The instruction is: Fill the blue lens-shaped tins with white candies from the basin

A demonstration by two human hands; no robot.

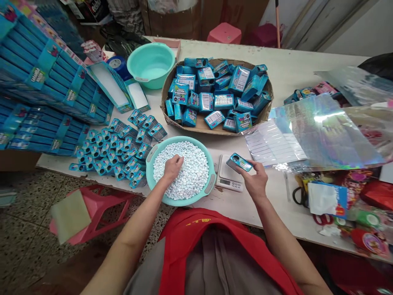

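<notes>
My left hand [173, 169] is curled over the small white candies [193, 176] that fill a turquoise basin [149, 174]. Its fingers are closed, and what they hold is hidden. In my right hand [257, 180] is a small blue candy box [239, 162], gripped at its right end. A round dark hole shows in the box's top face. The box is just above a white digital scale [230, 185], overlapping it in view; whether the two touch I cannot tell. The scale stands right beside the basin.
Left of the basin stand many small blue boxes [113, 149] with stacked display cartons [55, 78] behind. A cardboard tray [196, 127] of blue boxes lies beyond, near another turquoise basin [150, 61]. Shiny plastic sheets [325, 131] and scissors [300, 196] lie right. A pink stool [104, 213] stands below.
</notes>
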